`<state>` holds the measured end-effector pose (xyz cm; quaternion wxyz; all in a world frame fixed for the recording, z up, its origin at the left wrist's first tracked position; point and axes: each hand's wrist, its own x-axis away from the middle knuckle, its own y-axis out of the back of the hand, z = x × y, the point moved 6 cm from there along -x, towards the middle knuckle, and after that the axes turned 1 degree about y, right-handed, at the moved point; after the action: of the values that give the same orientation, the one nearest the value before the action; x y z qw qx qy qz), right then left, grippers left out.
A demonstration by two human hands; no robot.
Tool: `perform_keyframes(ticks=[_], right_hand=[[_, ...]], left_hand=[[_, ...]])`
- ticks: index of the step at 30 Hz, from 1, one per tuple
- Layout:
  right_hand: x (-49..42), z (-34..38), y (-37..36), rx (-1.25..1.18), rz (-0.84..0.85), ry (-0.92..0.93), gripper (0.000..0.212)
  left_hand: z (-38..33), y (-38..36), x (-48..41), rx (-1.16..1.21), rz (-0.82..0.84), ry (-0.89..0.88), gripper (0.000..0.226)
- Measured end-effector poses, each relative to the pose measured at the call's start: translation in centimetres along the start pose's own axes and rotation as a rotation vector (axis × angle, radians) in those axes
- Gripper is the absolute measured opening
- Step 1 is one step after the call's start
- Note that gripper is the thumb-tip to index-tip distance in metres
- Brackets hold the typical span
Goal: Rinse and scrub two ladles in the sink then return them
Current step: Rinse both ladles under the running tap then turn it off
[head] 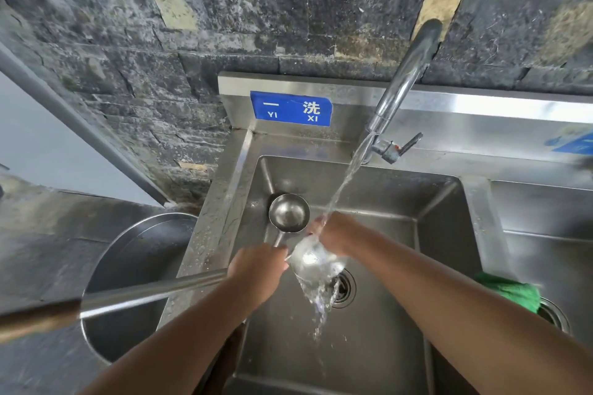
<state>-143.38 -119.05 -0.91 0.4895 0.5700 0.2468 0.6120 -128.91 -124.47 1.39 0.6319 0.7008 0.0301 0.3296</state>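
One steel ladle is in view, with its bowl (288, 213) facing up over the back left of the sink basin (369, 346). Its long handle (154, 293) runs out to the left over the sink rim and ends in a wooden grip. My left hand (256, 269) grips the handle just behind the bowl. My right hand (335, 234) is right beside the bowl's rim, under the stream from the tap (404, 80). Water sheets off it towards the drain (345, 289). Its fingers are hidden behind the back of the hand and the splash.
A large round steel basin (134, 266) sits on the counter left of the sink, under the ladle handle. A green cloth (513, 293) lies in the second basin on the right. A blue sign (290, 108) is on the backsplash, with a dark stone wall behind.
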Motion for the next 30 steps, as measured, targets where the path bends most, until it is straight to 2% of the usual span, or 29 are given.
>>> perform_keyframes(ticks=[2, 4, 5, 8, 9, 11, 13, 15, 18, 20, 24, 26, 28, 30], right_hand=[[0.9, 0.9, 0.1, 0.069, -0.048, 0.084, 0.048], [2.4, 1.2, -0.2, -0.025, -0.108, 0.118, 0.059], [3.4, 1.6, 0.1, -0.075, -0.183, 0.138, 0.060], [4.9, 3.4, 1.1, -0.071, -0.564, 0.246, 0.041], [4.7, 3.7, 1.3, -0.074, -0.609, 0.235, 0.038], [3.4, 3.3, 1.6, -0.147, -0.500, 0.084, 0.038], [1.9, 2.1, 0.9, -0.192, -0.232, -0.146, 0.037], [1.0, 0.9, 0.1, -0.386, -0.005, -0.354, 0.037], [0.2, -0.1, -0.2, -0.492, 0.162, -0.387, 0.034], [0.7, -1.7, -0.9, -0.711, 0.166, -0.436, 0.035], [3.9, -4.0, -2.7, -1.543, -0.031, -0.518, 0.029], [4.5, -4.7, -3.9, -1.804, -0.276, -0.624, 0.033], [5.1, -4.4, -4.7, -2.004, -0.516, -0.632, 0.044], [5.4, -3.4, -5.9, -2.144, -0.592, -0.595, 0.056]], left_hand=[[0.9, -0.7, -0.4, 0.112, 0.028, 0.098, 0.027], [1.6, -1.4, -0.5, 0.240, 0.059, 0.153, 0.026], [1.6, -1.6, -0.5, 0.281, 0.064, 0.155, 0.025], [0.8, -1.7, -0.3, 0.381, 0.015, 0.143, 0.024], [0.4, -1.6, -0.3, 0.401, -0.015, 0.137, 0.025], [-0.5, -1.1, -0.2, 0.363, -0.063, 0.125, 0.026], [-1.5, -0.8, 0.2, 0.292, -0.089, 0.103, 0.026], [-2.3, -0.7, 0.7, 0.248, -0.085, 0.097, 0.024], [-3.0, -0.7, 1.2, 0.215, -0.096, 0.075, 0.024], [-3.1, -0.6, 1.4, 0.207, -0.107, 0.048, 0.020], [-1.5, -0.7, 1.4, 0.390, -0.133, 0.125, 0.019], [-1.1, -0.8, 0.9, 0.495, -0.109, 0.138, 0.022], [-1.7, -0.9, -0.1, 0.604, -0.041, 0.111, 0.026], [-2.7, -0.9, -0.8, 0.709, 0.016, 0.091, 0.034]])
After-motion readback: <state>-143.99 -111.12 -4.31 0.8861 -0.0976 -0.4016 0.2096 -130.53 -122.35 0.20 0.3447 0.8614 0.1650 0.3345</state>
